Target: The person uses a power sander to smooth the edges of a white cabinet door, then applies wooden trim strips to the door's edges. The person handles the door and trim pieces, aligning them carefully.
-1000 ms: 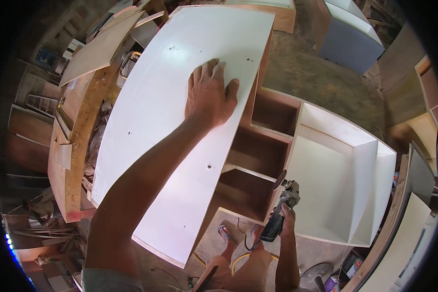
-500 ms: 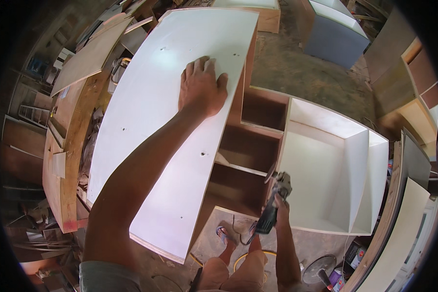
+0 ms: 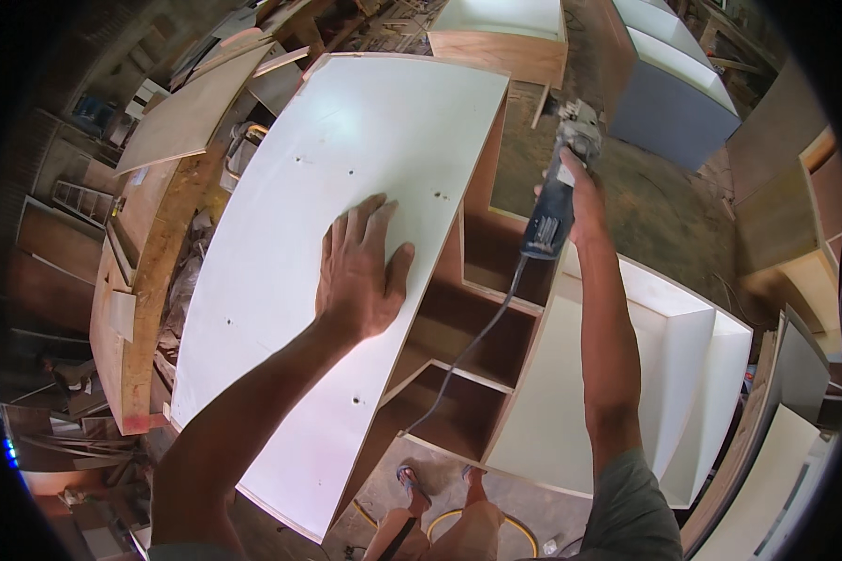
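Note:
My left hand [image 3: 357, 266] lies flat with fingers spread on the glossy white panel [image 3: 281, 374], which has several small dark holes or marks. To the right, my right hand [image 3: 582, 196] grips an angle grinder [image 3: 554, 208] by its dark body, held out at arm's length with its metal head pointing away from me. Its cord [image 3: 474, 347] trails back across the brown open compartments [image 3: 468, 337] of the cabinet below. The white-lined cabinet section [image 3: 552, 393] lies under my right forearm.
A wooden box with a white inside [image 3: 505, 56] and a grey-sided cabinet [image 3: 669, 107] stand on the floor beyond. Boards and a wooden bench [image 3: 150, 309] line the left. More panels [image 3: 767, 486] lean at the right. A yellow hose [image 3: 524, 528] loops by my feet.
My right hand has carried the grinder from low near my legs up and away, past the compartments. My left hand has shifted slightly nearer along the white panel.

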A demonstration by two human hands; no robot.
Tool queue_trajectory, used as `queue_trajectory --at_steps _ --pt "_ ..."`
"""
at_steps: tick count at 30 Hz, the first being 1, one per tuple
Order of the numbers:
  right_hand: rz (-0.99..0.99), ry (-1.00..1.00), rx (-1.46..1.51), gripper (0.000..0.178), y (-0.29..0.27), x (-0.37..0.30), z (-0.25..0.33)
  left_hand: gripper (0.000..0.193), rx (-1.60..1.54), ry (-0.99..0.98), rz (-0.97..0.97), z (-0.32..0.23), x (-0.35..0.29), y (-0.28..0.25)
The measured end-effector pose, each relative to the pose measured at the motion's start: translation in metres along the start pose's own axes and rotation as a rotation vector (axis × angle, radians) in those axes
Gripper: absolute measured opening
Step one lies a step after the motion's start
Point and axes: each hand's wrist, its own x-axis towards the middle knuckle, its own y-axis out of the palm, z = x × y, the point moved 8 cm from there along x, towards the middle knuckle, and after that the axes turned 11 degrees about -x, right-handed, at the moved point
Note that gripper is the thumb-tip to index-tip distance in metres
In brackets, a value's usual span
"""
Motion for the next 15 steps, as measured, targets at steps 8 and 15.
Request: queue_trajectory --at_steps 8,15 --pt "0.071 0.038 0.003 0.038 0.040 0.044 -0.020 0.051 0.037 -0.053 0.074 0.002 0.003 0.004" --pt "0.037 0.039 -0.004 0.039 0.038 0.058 -0.040 0.053 0.037 -0.032 0.097 0.003 0.007 0.007"
